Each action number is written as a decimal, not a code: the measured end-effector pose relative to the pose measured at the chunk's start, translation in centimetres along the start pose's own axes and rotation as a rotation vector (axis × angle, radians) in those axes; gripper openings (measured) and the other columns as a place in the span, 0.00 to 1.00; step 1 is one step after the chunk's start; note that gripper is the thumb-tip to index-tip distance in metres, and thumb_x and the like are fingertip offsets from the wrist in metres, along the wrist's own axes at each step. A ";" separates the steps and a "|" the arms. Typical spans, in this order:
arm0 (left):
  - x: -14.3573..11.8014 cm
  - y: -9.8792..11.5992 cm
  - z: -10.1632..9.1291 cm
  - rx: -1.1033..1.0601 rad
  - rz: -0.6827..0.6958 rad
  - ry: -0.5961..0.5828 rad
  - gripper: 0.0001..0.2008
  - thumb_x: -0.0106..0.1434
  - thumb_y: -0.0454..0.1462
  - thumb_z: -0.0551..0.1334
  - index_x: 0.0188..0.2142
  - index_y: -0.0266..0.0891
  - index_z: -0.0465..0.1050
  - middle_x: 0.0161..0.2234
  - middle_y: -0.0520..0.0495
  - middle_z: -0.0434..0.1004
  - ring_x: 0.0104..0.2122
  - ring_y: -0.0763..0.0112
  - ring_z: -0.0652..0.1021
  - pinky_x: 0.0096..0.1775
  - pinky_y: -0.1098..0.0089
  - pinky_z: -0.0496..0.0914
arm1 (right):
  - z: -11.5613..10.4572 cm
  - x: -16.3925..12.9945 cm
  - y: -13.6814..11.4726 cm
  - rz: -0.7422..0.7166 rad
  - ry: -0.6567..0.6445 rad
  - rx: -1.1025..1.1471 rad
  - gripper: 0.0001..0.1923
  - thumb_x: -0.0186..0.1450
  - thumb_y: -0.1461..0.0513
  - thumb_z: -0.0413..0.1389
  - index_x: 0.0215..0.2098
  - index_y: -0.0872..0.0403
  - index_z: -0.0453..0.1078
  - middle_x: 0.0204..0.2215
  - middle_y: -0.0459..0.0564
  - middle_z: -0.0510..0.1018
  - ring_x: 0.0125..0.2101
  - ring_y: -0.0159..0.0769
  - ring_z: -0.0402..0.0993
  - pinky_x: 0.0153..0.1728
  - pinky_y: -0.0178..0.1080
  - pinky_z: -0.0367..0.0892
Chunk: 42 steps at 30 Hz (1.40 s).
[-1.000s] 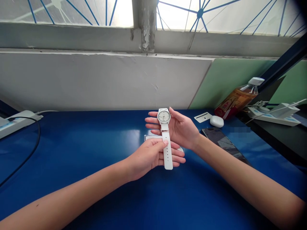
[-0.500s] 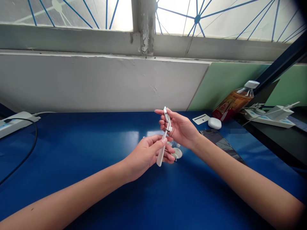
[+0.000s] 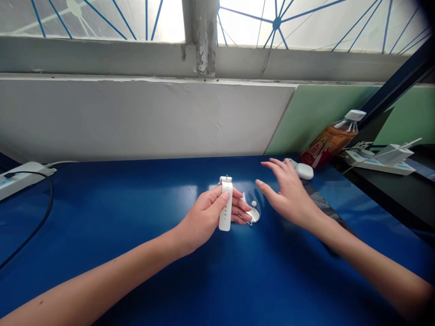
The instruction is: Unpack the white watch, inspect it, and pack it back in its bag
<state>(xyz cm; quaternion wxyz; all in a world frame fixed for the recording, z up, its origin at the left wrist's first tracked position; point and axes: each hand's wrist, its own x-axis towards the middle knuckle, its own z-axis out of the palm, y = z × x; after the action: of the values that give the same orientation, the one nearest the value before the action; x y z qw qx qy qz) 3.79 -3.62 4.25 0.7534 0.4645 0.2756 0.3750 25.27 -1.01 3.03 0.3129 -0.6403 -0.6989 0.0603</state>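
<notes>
The right hand (image 3: 288,192) has let go, fingers spread; the left hand's (image 3: 207,215) grip pinches the white watch strap (image 3: 225,206).

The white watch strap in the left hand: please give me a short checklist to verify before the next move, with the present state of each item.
1. Left hand grips the white watch strap firmly: ok.
2. Right hand is free and open: ok.
3. Clear round piece lies on the blue table beside the left fingers: ok.
4. Watch face is undamaged: cannot tell, hidden.
5. White pebble-shaped case is clear of the right hand: not ok, fingertips are close to it.
</notes>
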 end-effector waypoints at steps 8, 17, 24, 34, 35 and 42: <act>-0.3 0.2 0.3 0.202 0.109 -0.040 0.13 0.72 0.38 0.51 0.42 0.33 0.72 0.48 0.38 0.72 0.46 0.59 0.77 0.49 0.59 0.72 | -0.3 -1.5 0.4 0.011 -0.001 0.012 0.34 0.66 0.46 0.48 0.62 0.58 0.58 0.66 0.63 0.54 0.66 0.56 0.44 0.63 0.59 0.44; -0.2 0.2 0.4 0.198 0.093 -0.060 0.15 0.72 0.42 0.51 0.42 0.33 0.72 0.40 0.40 0.77 0.41 0.61 0.78 0.48 0.59 0.71 | 1.5 1.3 -6.8 0.401 -0.571 1.470 0.27 0.67 0.44 0.45 0.45 0.55 0.73 0.45 0.58 0.80 0.39 0.41 0.77 0.42 0.42 0.70; -0.4 0.1 -0.1 0.420 0.192 0.065 0.13 0.72 0.41 0.51 0.39 0.38 0.71 0.47 0.44 0.72 0.44 0.64 0.75 0.47 0.66 0.68 | 2.3 2.2 -7.2 0.330 -0.280 1.311 0.11 0.65 0.58 0.53 0.39 0.54 0.74 0.43 0.52 0.80 0.28 0.30 0.73 0.25 0.33 0.65; -0.6 0.3 0.0 0.449 0.221 0.025 0.13 0.72 0.42 0.52 0.38 0.37 0.72 0.39 0.45 0.75 0.39 0.66 0.75 0.42 0.69 0.69 | 1.7 2.7 -7.0 0.578 -0.684 1.645 0.21 0.67 0.52 0.50 0.44 0.60 0.73 0.43 0.59 0.80 0.38 0.41 0.78 0.27 0.36 0.73; -0.6 0.1 0.2 0.397 0.197 -0.003 0.13 0.72 0.41 0.52 0.38 0.36 0.72 0.40 0.44 0.76 0.40 0.65 0.76 0.44 0.67 0.69 | 1.5 2.8 -6.8 0.548 -0.745 1.672 0.19 0.67 0.54 0.50 0.46 0.60 0.72 0.44 0.59 0.80 0.40 0.41 0.78 0.26 0.34 0.73; -0.1 -0.9 0.7 -0.064 -0.074 0.001 0.14 0.72 0.39 0.52 0.42 0.29 0.70 0.44 0.31 0.78 0.42 0.56 0.81 0.47 0.58 0.72 | 0.4 3.4 -6.1 0.290 -0.699 1.700 0.14 0.68 0.64 0.50 0.47 0.59 0.72 0.45 0.53 0.80 0.44 0.32 0.77 0.48 0.33 0.70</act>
<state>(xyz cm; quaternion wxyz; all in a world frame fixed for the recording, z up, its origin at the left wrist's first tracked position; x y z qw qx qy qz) 4.51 -4.34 3.70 0.7813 0.4293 0.2808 0.3556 19.90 1.26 6.88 0.4380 -0.2224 -0.3877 0.7800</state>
